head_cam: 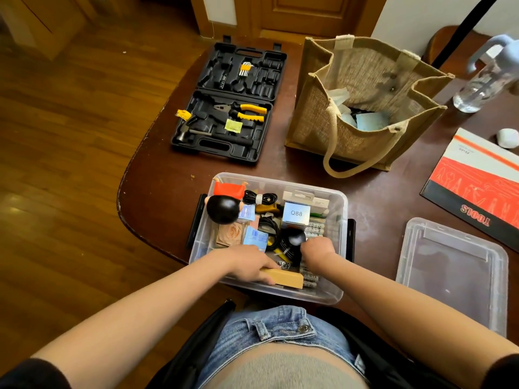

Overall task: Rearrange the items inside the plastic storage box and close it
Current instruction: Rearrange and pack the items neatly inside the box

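The clear plastic storage box (338, 209) stands open at the table's near edge, packed with small items. My left hand (248, 262) grips a tan wooden block (286, 277) at the box's near wall. My right hand (318, 251) is curled down among the items, beside a black round object (293, 237) and a row of batteries (314, 230); what it holds is hidden. A black-headed doll (224, 207), a Q88 box (296, 213), black cables (259, 197) and blue packets (255, 238) also lie inside. The clear lid (452, 268) rests to the right.
An open black tool case (230, 102) with yellow pliers lies at the back left. A jute bag (365, 102) stands behind the box. A red and black tools booklet (477, 186) and a water bottle (488, 77) sit at the right.
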`<state>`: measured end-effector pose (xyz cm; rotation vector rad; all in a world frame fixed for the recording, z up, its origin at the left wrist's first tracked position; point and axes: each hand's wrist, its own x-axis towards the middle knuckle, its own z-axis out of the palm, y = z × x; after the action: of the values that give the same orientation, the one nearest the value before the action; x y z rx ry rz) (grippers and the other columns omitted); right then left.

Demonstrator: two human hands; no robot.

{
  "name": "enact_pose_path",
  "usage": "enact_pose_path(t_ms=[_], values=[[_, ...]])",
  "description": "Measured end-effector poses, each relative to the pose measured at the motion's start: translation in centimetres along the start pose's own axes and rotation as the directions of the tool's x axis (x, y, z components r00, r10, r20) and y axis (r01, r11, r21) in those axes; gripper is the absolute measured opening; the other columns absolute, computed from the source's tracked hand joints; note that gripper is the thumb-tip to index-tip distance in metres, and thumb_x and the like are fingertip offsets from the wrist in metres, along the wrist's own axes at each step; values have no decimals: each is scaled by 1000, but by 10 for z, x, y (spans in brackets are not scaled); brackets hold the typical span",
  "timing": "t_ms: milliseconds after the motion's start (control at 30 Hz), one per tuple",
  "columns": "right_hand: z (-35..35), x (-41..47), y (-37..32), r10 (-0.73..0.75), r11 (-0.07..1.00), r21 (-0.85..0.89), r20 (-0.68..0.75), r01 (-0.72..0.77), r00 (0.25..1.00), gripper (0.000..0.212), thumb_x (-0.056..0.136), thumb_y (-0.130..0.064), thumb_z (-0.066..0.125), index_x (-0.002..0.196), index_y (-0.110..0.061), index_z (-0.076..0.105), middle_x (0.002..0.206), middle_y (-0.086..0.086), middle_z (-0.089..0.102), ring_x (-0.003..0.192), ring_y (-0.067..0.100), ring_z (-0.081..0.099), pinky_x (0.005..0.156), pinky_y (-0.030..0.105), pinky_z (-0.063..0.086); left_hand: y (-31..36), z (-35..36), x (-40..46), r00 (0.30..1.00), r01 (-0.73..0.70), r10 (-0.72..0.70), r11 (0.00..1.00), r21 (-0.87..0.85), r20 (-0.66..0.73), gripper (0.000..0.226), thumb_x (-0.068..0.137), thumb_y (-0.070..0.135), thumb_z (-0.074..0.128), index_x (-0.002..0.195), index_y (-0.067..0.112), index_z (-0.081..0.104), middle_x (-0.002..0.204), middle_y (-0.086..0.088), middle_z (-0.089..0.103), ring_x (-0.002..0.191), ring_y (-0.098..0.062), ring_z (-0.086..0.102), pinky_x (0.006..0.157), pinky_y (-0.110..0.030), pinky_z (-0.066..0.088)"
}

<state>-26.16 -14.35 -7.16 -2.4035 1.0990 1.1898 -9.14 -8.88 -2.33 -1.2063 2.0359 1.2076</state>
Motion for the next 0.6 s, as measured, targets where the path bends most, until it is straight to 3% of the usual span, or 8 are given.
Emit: enact_pose_path(t_ms=[100,167,233,333,400,467,600], values=[[-11,-8,9,-45,988,147,19,42,999,11,90,-6,49,93,-10,58,88,4,55,89,24,60,67,28,44,-5,2,-4,1000,5,-4,991,-135,8,44,99,38,43,142,27,43,134,-3,55,116,-22,51,95,-31,39],[-15,-13,16,-69,960,270,-23,72,997,22,87,-2,48,66,-10,47,68,2,46,69,23,51,61,29,42,-7,4,-7,999,4,-11,981,-192,-37,43,98,35,48,140,27,46,135,0,56,116,-19,52,92,-26,37],[-18,-20,21,-86,915,389,-69,106,994,31,83,-1,46,53,-9,41,56,6,41,57,22,41,55,28,38,-8,7,-9,998,-11,-1,982,-190,-64,42,97,34,50,139,27,48,134,1,56,115,-19,52,91,-25,37],[-21,-27,25,-93,824,546,-132,151,987,22,82,-3,47,68,7,61,72,24,60,60,32,49,58,32,44,-7,9,-9,998,2,-14,986,-166,-68,43,97,36,50,139,29,48,134,1,57,115,-20,53,92,-28,40],[-21,-31,28,-74,759,630,-166,164,983,22,85,-7,51,86,9,67,90,23,67,79,38,61,64,33,48,-7,8,-12,994,17,-33,988,-151,-106,42,96,38,50,138,30,48,133,2,57,115,-19,53,92,-30,43],[-21,-34,29,-47,697,697,-190,168,981,23,89,-11,53,88,6,69,86,18,70,70,32,62,60,26,45,-9,5,-18,976,11,-54,979,-203,-209,38,96,38,50,134,29,53,131,6,58,114,-11,53,93,-28,43],[-26,-37,23,-56,510,842,-175,178,983,18,93,-19,58,78,-15,67,67,-9,65,50,8,55,48,16,45,-19,-3,-40,907,3,-174,913,-408,-383,26,96,33,51,115,25,67,113,11,66,96,1,57,82,-18,43]])
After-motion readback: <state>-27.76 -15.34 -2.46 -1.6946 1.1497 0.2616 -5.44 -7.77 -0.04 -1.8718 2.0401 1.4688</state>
